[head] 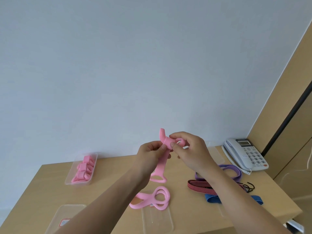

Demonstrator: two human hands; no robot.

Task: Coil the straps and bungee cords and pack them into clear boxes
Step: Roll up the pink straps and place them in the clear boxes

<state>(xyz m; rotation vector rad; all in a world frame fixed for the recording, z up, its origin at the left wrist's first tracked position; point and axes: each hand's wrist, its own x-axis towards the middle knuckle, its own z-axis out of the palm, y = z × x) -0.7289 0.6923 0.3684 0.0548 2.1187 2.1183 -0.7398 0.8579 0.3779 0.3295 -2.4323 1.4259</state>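
Note:
Both hands hold one pink strap [161, 163] up above the wooden table [114, 179]. My left hand [150, 153] pinches it just below the top. My right hand [189, 149] grips its rolled upper end, and a short tip sticks up. The strap's looped lower end hangs down near the tabletop. A second pink strap [155, 198] lies loose on the table below. A clear box [82, 169] at the left holds several coiled pink straps. Right of my arms lie a purple band [231, 169], a red striped cord [200, 184] and a blue striped cord [214, 199] with black hooks [249, 187].
Clear lids or shallow boxes lie at the near left [67, 217], near middle [157, 220] and back right [217, 154]. A grey desk telephone [246, 153] sits at the table's right rear corner. A pale wall stands behind, a wooden panel to the right.

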